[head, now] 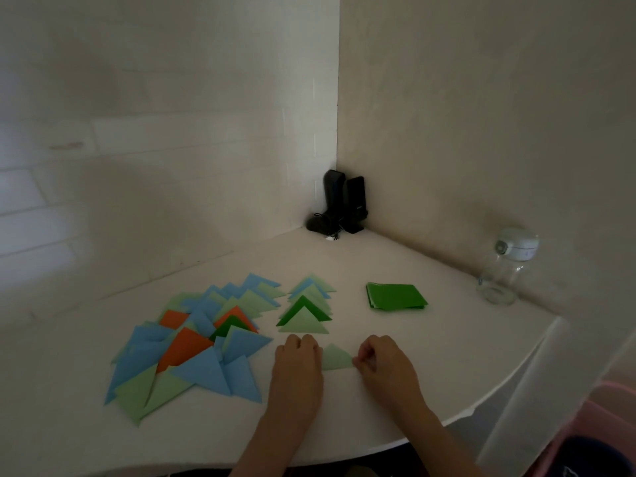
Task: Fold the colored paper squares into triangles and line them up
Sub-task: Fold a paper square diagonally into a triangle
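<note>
A small pale green folded triangle lies on the white table between my hands. My left hand covers its left corner with curled fingers pressing down. My right hand pinches its right corner. Just beyond it a column of overlapping green triangles runs away from me, pale ones with one dark green. A stack of dark green paper squares lies to the right. A loose heap of blue, green and orange triangles spreads to the left.
Two black speakers stand in the wall corner at the back. A clear glass bottle with a white cap stands at the right by the wall. The table's curved front edge runs close to my arms; something pink sits below it.
</note>
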Motion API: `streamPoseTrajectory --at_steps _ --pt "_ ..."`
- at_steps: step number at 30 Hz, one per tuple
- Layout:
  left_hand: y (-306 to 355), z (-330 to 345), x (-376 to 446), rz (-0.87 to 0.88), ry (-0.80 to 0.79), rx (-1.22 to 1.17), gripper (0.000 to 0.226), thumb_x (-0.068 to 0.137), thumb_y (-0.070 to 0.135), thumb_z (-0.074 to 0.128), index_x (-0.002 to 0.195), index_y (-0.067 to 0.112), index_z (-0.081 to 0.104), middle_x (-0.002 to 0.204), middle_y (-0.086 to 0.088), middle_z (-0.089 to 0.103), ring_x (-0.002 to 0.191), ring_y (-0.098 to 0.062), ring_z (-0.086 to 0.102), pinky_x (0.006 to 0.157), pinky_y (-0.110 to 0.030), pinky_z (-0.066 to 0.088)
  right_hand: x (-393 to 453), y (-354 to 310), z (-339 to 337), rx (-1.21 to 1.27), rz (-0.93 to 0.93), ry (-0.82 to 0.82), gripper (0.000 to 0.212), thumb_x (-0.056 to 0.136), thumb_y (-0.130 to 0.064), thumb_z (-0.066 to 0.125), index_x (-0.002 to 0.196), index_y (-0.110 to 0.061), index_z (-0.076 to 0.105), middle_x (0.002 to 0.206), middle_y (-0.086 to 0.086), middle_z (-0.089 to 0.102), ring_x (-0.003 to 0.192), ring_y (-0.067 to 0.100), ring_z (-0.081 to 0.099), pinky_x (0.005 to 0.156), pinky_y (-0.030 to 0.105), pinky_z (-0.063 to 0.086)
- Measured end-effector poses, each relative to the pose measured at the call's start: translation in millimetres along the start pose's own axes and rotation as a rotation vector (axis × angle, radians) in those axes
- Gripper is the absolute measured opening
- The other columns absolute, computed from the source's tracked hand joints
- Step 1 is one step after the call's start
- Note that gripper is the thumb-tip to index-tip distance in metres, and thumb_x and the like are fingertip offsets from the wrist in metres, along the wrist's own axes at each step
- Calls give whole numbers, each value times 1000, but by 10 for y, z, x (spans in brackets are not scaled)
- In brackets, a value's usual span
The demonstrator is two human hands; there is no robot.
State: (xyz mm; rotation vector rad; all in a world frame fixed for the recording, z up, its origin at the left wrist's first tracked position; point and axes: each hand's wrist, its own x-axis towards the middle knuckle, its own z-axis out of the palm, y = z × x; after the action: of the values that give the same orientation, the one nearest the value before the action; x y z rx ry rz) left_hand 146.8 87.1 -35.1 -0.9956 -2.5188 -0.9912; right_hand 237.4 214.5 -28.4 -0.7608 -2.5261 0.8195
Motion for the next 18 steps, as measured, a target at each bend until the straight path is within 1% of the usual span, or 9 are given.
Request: streamPoseTrajectory --at_steps 1,2,3,5,7,10,14,16,18 --pt "55 -2 -4 -18 -39 5 7 92 18 57 94 12 58 94 -7 53 84 -25 53 68 -34 42 -1 -1 3 -11 -4 2 40 86 -22 63 66 -39 32 83 -9 45 74 13 50 72 26 41" --pt "91 -4 -5 -45 -81 22 17 94 28 53 105 14 55 103 -5 50 93 -23 50 76 -31 41 0 -5 4 -19 -8 5 40 86 -23 62 66 -39 31 83 -9 45 73 12 49 72 26 40" --pt "104 1 1 -68 -123 46 25 94 33 53 111 16 51 109 -3 46 97 -20 48 80 -29 40 -1 -4 6 -26 -12 6 40 86 -23 62 66 -39 31 84 -9 44 73 12 48 72 26 40" --pt "132 12 16 -99 -159 47 33 90 35 58 115 18 47 113 -2 43 97 -19 49 81 -27 41 -6 4 9 -33 -15 6 39 86 -23 61 67 -38 31 85 -9 45 74 12 48 73 27 40" --pt "144 21 33 -127 -169 3 32 87 32 63 113 18 49 111 -2 46 95 -18 51 80 -26 42 -9 17 10 -37 -21 7 31 87 -23 60 71 -36 37 87 -9 45 76 13 51 74 27 41" --pt "103 62 27 -133 -161 -76 24 88 27 62 109 19 53 105 1 54 95 -15 51 79 -24 39 -11 37 22 -45 -37 21 18 87 -24 60 79 -29 44 87 -9 45 79 17 54 73 27 39" --pt "16 69 11 -55 -93 -94 9 87 22 61 96 24 58 92 8 59 87 -16 49 74 -28 38 11 74 22 -23 -53 17 21 85 -24 61 76 -30 43 86 -8 47 75 13 51 72 26 41" --pt "-71 15 91 -76 -36 -136 10 84 18 65 91 24 63 84 8 63 83 -17 52 72 -32 42 51 99 -35 18 -61 -50 27 83 -24 64 73 -34 42 86 -7 51 74 9 50 70 22 41" --pt "-188 -70 228 -110 25 -155 12 83 15 68 92 23 66 81 7 65 82 -18 56 73 -35 46 125 118 -129 67 -65 -95 22 81 -24 67 77 -35 48 88 -7 56 70 4 50 68 17 41"
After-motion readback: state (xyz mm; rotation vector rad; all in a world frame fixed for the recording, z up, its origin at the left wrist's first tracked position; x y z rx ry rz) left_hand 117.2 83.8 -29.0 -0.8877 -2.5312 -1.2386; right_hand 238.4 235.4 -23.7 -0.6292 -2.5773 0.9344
